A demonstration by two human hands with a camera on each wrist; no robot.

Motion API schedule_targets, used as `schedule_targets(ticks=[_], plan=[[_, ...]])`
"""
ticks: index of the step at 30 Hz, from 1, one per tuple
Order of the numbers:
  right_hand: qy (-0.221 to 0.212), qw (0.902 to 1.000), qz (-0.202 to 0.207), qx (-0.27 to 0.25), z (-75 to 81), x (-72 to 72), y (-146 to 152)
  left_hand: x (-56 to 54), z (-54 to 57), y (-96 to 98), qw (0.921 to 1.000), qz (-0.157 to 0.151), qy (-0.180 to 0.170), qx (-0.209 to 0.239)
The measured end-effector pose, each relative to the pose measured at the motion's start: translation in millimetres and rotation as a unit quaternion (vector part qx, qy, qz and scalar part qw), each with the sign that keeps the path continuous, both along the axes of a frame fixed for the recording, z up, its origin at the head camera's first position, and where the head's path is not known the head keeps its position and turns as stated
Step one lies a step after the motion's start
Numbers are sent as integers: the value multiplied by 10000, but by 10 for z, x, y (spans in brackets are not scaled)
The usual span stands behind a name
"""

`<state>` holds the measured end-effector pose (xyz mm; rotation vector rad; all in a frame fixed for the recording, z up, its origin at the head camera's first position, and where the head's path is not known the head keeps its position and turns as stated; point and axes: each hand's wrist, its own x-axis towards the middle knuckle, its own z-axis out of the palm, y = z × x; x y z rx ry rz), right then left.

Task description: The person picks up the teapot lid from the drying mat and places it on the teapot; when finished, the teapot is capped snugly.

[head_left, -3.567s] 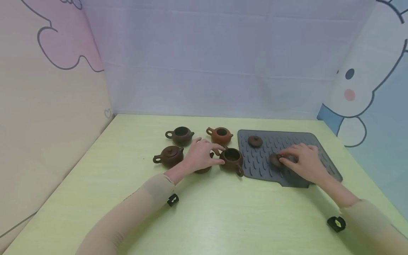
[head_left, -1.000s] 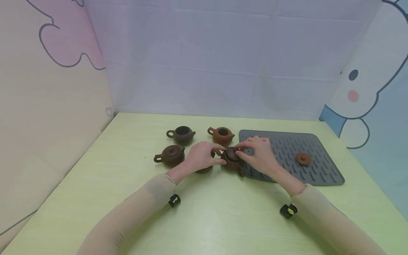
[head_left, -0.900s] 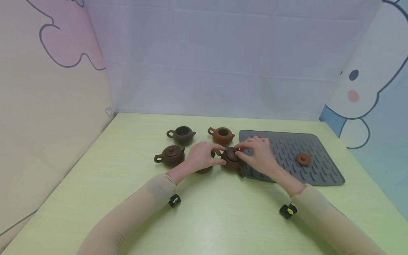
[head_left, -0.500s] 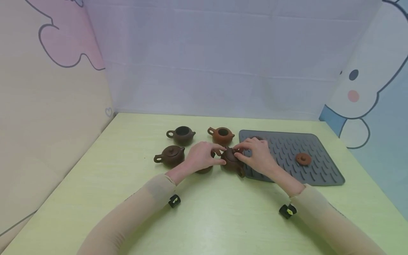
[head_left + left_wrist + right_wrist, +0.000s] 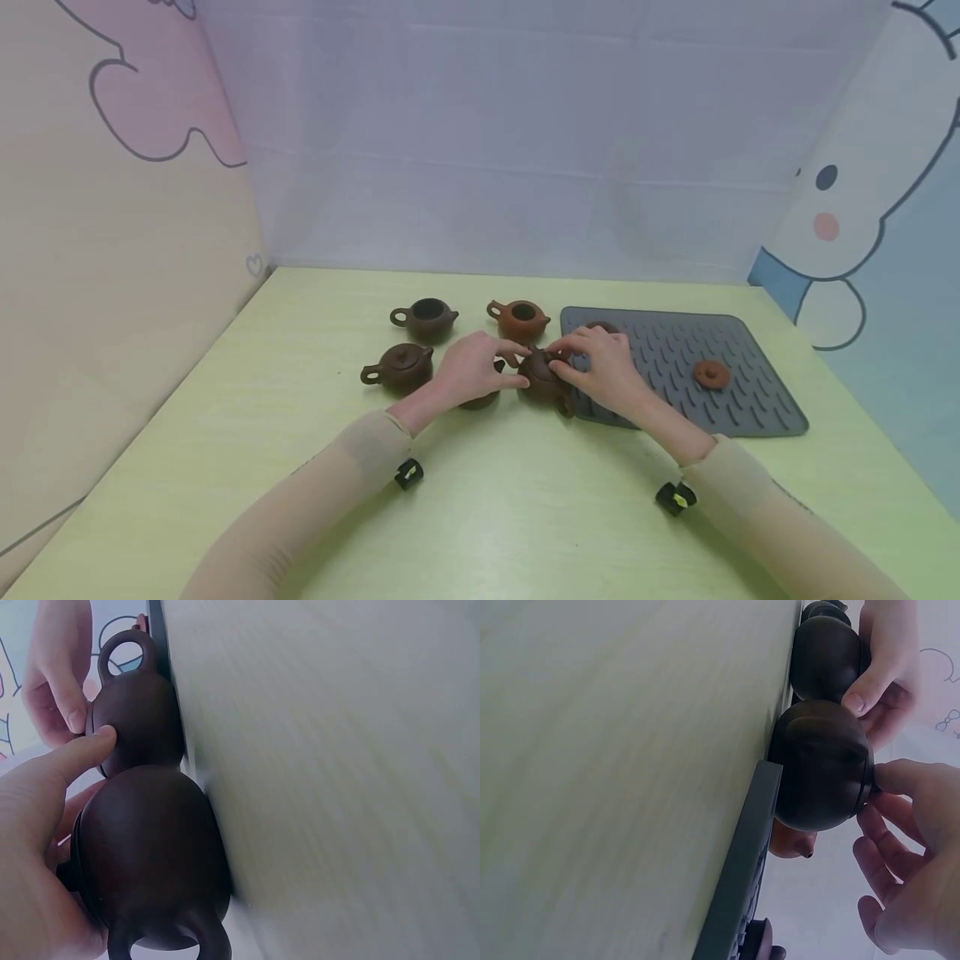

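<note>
Pale yellow-green tabletop. Left hand grips dark-brown round clay teapot; right hand pinches dark-brown knobbed lid atop it.

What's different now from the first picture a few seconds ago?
The right grip moved left from the grey mat, carrying a dark brown lid onto the brown teapot beside the mat, which was open before. It hasn't let go: it's pinching the lid. The left grip stayed at that teapot. The orange teapot and lidded teapot stayed put.
</note>
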<state>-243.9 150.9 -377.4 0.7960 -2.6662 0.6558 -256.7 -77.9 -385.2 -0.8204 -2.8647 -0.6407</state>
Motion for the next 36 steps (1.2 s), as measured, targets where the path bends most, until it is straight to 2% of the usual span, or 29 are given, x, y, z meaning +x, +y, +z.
schedule_targets(ticks=[10, 16, 19, 23, 27, 36], plan=[[27, 10000, 32, -53, -11, 15, -2, 36, -17, -24, 9996, -36, 263, -136], [-5, 9999, 70, -92, -16, 20, -5, 87, 1, -150, 9992, -115, 352, 178], [-48, 9999, 49, -102, -13, 22, -7, 105, 19, -247, 9970, -153, 670, 348], [-108, 9998, 21, -134, -9, 20, -6, 105, 33, -410, 9891, -171, 1380, 485], [-160, 9997, 29, -189, -11, 12, -3, 87, 29, -599, 9815, -23, 1810, 626], [-139, 9997, 26, -217, -16, 6, 0, 87, 76, -996, 9750, 613, 2004, 737]])
